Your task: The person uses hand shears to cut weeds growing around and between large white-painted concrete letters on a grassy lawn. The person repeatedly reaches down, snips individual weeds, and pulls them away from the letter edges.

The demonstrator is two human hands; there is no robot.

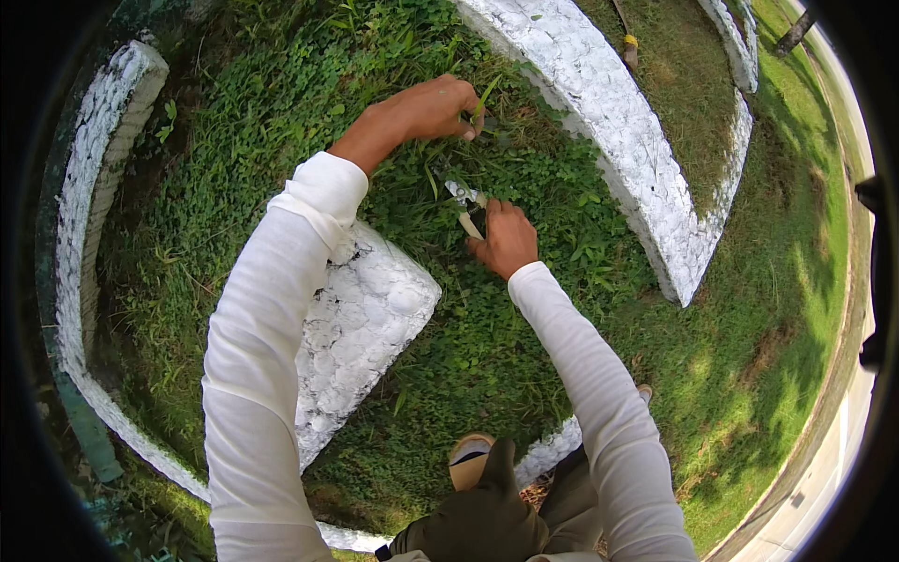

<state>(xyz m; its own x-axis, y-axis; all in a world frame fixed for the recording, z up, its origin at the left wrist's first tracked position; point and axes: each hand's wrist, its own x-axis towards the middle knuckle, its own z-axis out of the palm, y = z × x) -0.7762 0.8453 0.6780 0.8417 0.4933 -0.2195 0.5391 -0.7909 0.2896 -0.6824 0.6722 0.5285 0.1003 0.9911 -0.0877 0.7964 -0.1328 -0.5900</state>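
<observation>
My right hand (507, 237) is closed around a pair of pruning shears (469, 211) with pale handles and a dark spring, their blades pointing up and left into the grass. Farther up, my left hand (439, 109) pinches a green grass blade (486, 95) between thumb and fingers, just above the ground plants. Low clover-like weeds and grass (477, 330) surround both hands. The tips of the shears are partly hidden among the leaves.
White-painted raised borders stand at the right (597, 105) and left (91, 190). A white block (372, 302) lies beneath my left forearm. A tool with a yellow band (630, 49) rests beyond the right border. My shoe (469, 464) is on the grass.
</observation>
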